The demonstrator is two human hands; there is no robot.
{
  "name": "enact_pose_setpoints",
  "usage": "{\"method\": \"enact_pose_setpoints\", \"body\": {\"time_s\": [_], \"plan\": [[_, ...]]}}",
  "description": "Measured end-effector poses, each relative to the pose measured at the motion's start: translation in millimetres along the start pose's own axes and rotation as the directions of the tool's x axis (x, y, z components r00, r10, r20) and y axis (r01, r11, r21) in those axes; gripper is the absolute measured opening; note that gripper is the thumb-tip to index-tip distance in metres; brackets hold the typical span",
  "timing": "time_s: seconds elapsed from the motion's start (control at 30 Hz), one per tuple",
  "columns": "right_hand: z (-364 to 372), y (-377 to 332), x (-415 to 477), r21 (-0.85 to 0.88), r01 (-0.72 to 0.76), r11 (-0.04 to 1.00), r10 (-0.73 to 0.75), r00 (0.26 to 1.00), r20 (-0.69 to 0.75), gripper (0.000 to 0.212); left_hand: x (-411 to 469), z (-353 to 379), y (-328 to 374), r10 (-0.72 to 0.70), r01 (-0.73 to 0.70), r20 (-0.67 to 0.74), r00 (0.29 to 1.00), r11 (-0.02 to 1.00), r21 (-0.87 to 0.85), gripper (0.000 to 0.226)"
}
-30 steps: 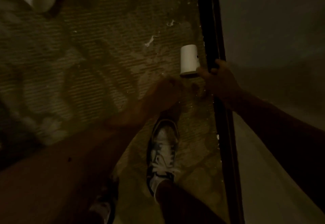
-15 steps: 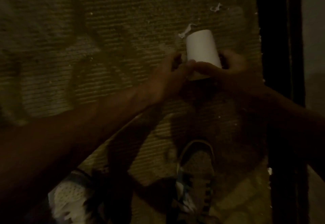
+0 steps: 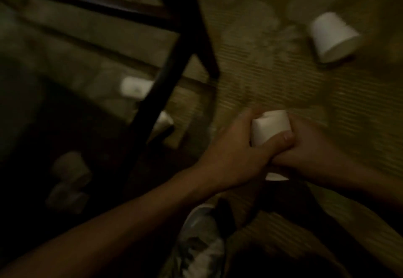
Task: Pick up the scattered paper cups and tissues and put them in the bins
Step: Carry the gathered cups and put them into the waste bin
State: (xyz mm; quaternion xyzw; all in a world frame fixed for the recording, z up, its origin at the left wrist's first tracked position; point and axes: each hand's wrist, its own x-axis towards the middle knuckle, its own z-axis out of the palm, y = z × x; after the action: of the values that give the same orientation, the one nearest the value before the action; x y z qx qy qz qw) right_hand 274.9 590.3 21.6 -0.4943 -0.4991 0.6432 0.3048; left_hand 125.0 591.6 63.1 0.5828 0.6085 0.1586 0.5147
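**Gripped: one cup, more waiting**

Left hand (image 3: 235, 157) curls round a white paper cup (image 3: 270, 126). The right hand (image 3: 311, 151) lies against it, fingers hidden, hold unclear. Half a second ago both hands were taking it from the carpet (image 3: 272, 76). Now it is lifted clear, and a second cup (image 3: 333, 36) lies sideways well apart. No bin shows.

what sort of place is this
Likely a dim indoor room: a ribbed woven mat covers the floor, a dark furniture frame, perhaps a chair or table, stands nearby, and a fallen cup lies on the mat beyond the held cup.
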Motion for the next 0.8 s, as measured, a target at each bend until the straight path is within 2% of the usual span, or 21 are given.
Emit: {"method": "enact_pose_setpoints", "body": {"time_s": [0.1, 0.2, 0.33, 0.37, 0.4, 0.47, 0.53, 0.57, 0.6, 0.67, 0.73, 0.8], "plan": [[45.3, -12.9, 22.1, -0.018, 0.071, 0.997, -0.066, 0.98, 0.19, 0.058, -38.5, -42.3, -22.1, -0.042, 0.044, -0.127, 0.991, 0.999, 0.009, 0.049], [87.6, -22.0, 25.6, -0.048, 0.136, 0.99, -0.117, 0.95, 0.288, 0.053, -78.0, -69.0, -34.0, -0.075, 0.067, -0.164, 0.984, 0.996, -0.054, 0.035], [109.4, -28.6, 23.6, -0.037, 0.186, 0.982, -0.161, 0.919, 0.361, 0.045, -103.7, -95.4, -36.9, -0.043, 0.075, -0.149, 0.988, 0.974, 0.216, 0.047], [109.8, -30.2, 25.4, -0.026, 0.171, 0.985, -0.15, 0.921, 0.36, 0.044, -103.2, -103.6, -36.6, -0.039, 0.088, -0.186, 0.982, 0.96, 0.265, 0.045], [110.0, -31.1, 28.1, -0.027, 0.15, 0.988, -0.132, 0.93, 0.343, 0.045, -100.6, -113.0, -33.5, -0.045, 0.117, -0.261, 0.964, 0.956, 0.268, 0.037], [108.0, -32.9, 34.9, -0.075, 0.116, 0.99, -0.091, 0.957, 0.275, 0.055, -85.0, -137.4, -32.0, -0.073, 0.165, -0.463, 0.883, 0.973, 0.162, 0.019], [104.3, -36.3, 39.3, -0.104, 0.09, 0.99, -0.067, 0.975, 0.212, 0.059, -64.0, -165.2, -44.6, -0.119, 0.211, -0.617, 0.778, 0.974, 0.078, 0.023], [102.5, -38.1, 40.7, -0.112, 0.084, 0.99, -0.061, 0.979, 0.192, 0.058, -54.1, -179.1, -55.3, -0.145, 0.24, -0.648, 0.748, 0.969, 0.059, 0.023], [101.2, -40.0, 42.2, -0.119, 0.074, 0.99, -0.052, 0.983, 0.178, 0.057, -45.2, -190.0, -66.8, -0.183, 0.279, -0.647, 0.74, 0.959, 0.047, 0.02], [99.9, -41.8, 44.3, -0.128, 0.049, 0.991, -0.029, 0.988, 0.154, 0.058, -29.9, -202.4, -93.7, -0.302, 0.384, -0.555, 0.775, 0.923, 0.035, 0.018], [99.0, -39.5, 46.2, -0.119, 0.024, 0.993, -0.009, 0.992, 0.128, 0.059, -16.1, -202.2, -116.3, -0.413, 0.484, -0.401, 0.818, 0.87, 0.091, 0.032], [99.4, -38.4, 47.6, -0.126, 0.013, 0.992, 0.002, 0.993, 0.121, 0.057, -6.1, -196.2, -127.4, -0.469, 0.528, -0.32, 0.823, 0.839, 0.131, 0.043]]}}
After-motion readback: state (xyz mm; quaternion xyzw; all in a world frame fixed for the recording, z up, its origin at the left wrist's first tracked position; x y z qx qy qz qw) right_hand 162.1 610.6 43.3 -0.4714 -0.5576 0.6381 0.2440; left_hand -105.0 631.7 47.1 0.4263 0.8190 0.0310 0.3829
